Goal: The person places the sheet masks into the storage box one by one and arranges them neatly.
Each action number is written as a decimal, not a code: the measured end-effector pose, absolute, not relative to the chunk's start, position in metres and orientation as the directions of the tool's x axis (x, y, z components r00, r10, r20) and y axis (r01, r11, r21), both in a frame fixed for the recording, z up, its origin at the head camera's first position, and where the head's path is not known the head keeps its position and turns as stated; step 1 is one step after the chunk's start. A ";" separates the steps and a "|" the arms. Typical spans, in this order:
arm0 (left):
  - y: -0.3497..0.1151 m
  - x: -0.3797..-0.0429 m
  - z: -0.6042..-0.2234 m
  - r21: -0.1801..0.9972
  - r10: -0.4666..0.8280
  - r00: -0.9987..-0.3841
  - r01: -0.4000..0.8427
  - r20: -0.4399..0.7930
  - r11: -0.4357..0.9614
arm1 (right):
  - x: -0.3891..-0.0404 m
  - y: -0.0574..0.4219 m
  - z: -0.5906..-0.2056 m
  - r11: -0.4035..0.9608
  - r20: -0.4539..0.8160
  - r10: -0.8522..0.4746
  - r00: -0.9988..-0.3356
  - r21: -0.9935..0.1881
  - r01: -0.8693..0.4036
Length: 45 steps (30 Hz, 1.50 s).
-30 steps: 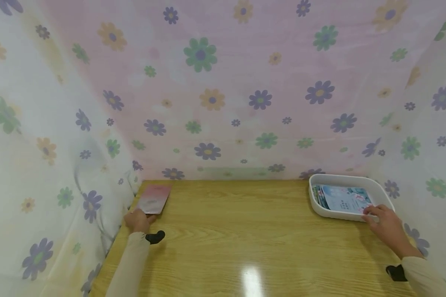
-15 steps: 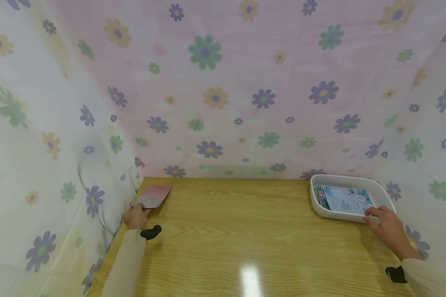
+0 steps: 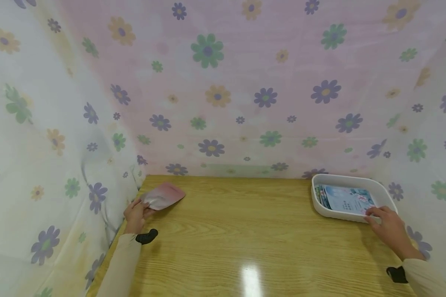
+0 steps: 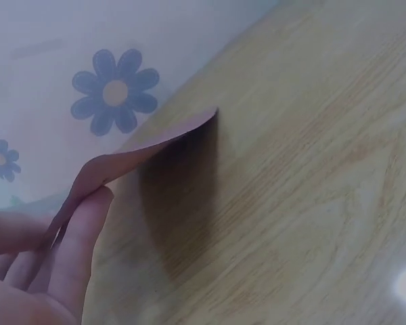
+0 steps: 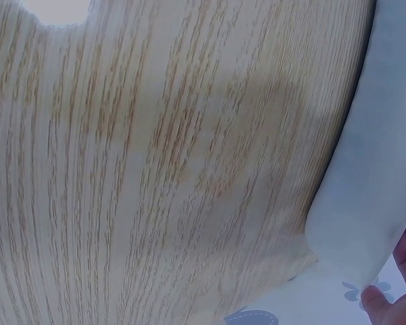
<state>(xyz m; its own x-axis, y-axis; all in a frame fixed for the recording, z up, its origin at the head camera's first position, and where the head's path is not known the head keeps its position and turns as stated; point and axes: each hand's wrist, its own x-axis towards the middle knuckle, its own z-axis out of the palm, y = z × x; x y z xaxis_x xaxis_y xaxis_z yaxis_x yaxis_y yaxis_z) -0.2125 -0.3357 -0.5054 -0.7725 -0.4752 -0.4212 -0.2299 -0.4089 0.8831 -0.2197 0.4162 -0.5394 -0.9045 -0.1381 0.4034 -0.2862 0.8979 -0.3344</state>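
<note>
At the table's left edge my left hand [image 3: 135,215] pinches one end of a flat pink and silver sachet [image 3: 164,195]. In the left wrist view the sachet [image 4: 132,157] bends upward from the fingers, its far part raised over the wood with a shadow below. My right hand [image 3: 388,229] grips the near right rim of a white plastic basket [image 3: 325,212]. The right wrist view shows the thumb outside the basket wall [image 5: 365,156], the other fingers partly cut off. Inside the basket lies a pale blue floral sachet [image 3: 347,199] over several others at its left.
A wood-grain table [image 3: 238,231] spans the space between the hands. Flower-printed sheeting [image 3: 230,82] hangs behind it and along both sides, close to the left hand and to the basket's right end.
My left hand has lifted the pink sachet off the table, and its far end has swung to the right. The right hand stays on the basket rim. The head view has shifted slightly.
</note>
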 end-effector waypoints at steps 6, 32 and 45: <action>-0.334 -0.209 -0.502 0.866 -0.331 -0.857 -0.229 -0.396 -0.444 | -0.220 0.416 -0.538 0.899 0.396 -0.139 -0.908 -0.333 -0.283; -0.275 -0.224 -0.481 0.832 -0.055 -0.944 -0.258 -0.326 -0.491 | -0.218 0.416 -0.539 0.894 0.382 -0.152 -0.912 -0.339 -0.291; -0.238 -0.232 -0.479 0.834 0.006 -0.951 -0.274 -0.309 -0.479 | -0.219 0.419 -0.541 0.884 0.427 -0.176 -0.887 -0.327 -0.334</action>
<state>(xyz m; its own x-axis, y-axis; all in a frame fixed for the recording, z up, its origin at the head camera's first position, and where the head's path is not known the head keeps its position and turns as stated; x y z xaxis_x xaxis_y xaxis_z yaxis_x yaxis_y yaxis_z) -0.2325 -0.2380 -0.4791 -0.9511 0.0058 -0.3090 -0.2738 -0.4794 0.8338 -0.2194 0.4186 -0.5408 -0.8868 -0.1765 0.4272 -0.3336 0.8841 -0.3273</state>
